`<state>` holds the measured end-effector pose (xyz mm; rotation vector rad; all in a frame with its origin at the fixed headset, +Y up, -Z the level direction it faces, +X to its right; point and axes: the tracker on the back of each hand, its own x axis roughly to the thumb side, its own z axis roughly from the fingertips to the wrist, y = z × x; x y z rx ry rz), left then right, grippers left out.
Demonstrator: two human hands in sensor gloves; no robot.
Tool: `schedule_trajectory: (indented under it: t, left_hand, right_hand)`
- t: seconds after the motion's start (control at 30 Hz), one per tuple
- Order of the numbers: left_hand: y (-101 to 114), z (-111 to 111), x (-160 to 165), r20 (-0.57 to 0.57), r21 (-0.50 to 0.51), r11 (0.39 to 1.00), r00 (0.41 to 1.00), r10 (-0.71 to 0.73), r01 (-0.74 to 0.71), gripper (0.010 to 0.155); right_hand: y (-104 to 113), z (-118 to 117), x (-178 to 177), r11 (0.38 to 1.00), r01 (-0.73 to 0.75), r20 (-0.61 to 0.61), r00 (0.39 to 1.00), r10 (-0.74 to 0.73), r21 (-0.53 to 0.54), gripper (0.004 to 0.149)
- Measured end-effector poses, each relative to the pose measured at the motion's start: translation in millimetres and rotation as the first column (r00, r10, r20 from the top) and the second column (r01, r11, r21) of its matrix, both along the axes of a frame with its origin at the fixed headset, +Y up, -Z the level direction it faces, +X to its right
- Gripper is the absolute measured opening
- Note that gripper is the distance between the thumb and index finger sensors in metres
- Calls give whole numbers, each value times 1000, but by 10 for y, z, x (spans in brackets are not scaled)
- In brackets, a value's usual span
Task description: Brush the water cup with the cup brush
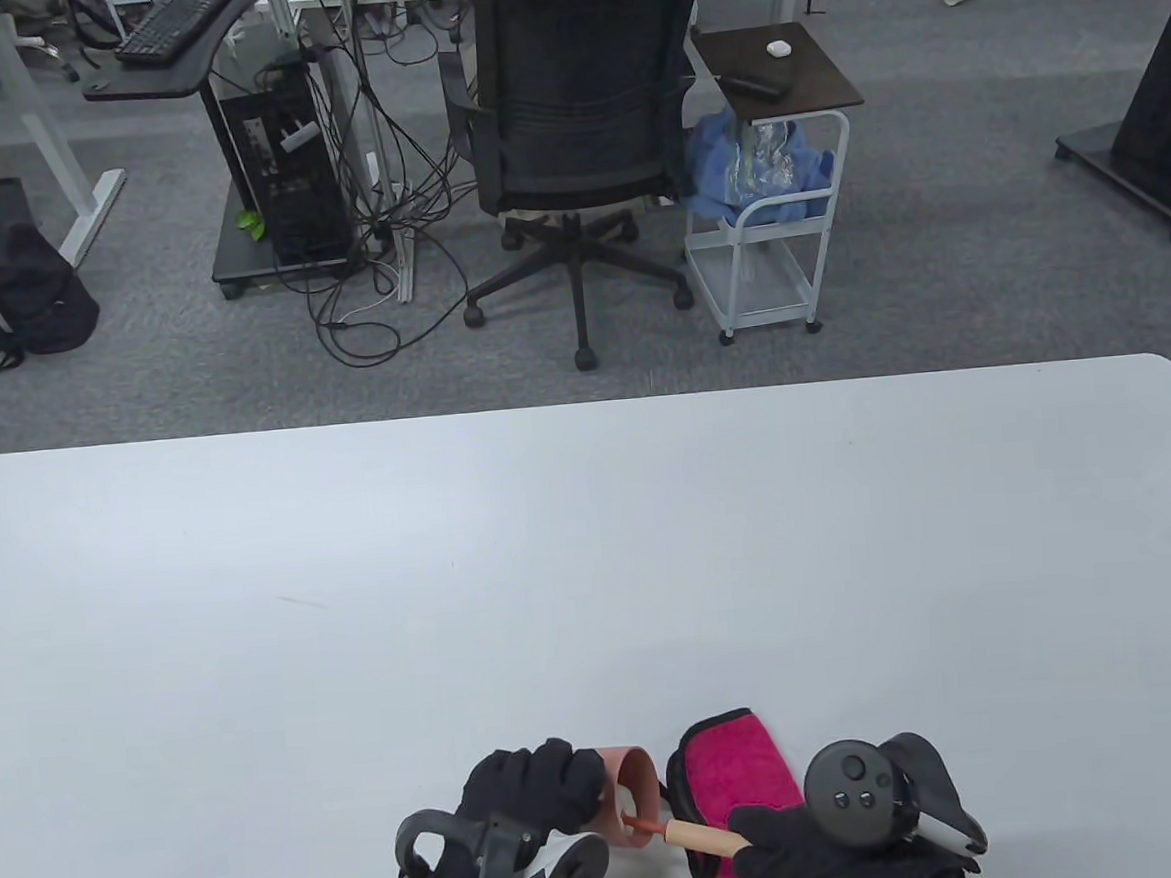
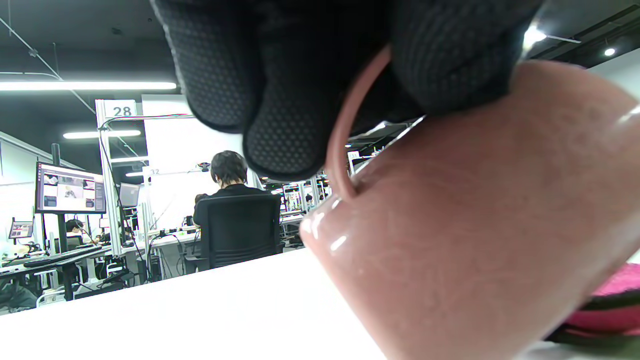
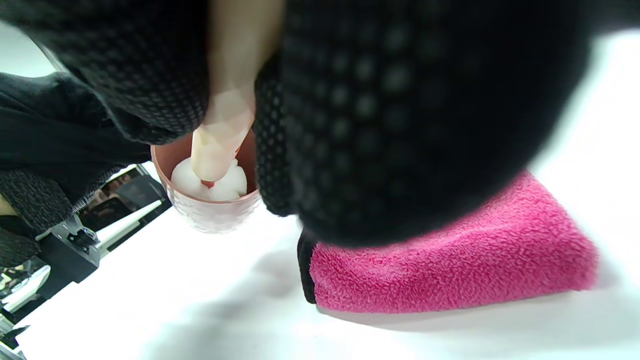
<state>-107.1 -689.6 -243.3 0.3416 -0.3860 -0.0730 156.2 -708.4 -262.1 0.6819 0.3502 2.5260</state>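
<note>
A pink water cup is tipped on its side near the table's front edge, mouth toward the right. My left hand grips it by the handle; the left wrist view shows my fingers through the handle against the cup's wall. My right hand holds the cup brush's wooden handle. The brush's white foam head is inside the cup, seen in the right wrist view.
A folded pink towel with a black edge lies just right of the cup, under the brush handle; it also shows in the right wrist view. The white table stretches far ahead. An office chair stands beyond it.
</note>
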Motion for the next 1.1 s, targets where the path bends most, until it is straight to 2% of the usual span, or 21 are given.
schedule_trajectory:
  t: [0.2,0.63,0.93,1.1]
  left_hand:
    - [-1,-1,4,6,-10,1000,1000,10,-9,41]
    - [-3,-13,-21,6,-30,999,999,42,-41,41]
    - [-1,-18,-30,13,-32,998,999,50,-50,41]
    - [-6,-19,-22,20,-36,999,999,42,-41,41]
  right_hand:
    - [34,-7,42,1000,19,6,1000,-19,20,54]
    - [10,-60,135,999,53,56,997,-52,-9,54]
    - [-36,-116,207,996,55,112,993,-47,-66,53]
    - [-101,-132,213,988,47,121,992,-29,-147,53]
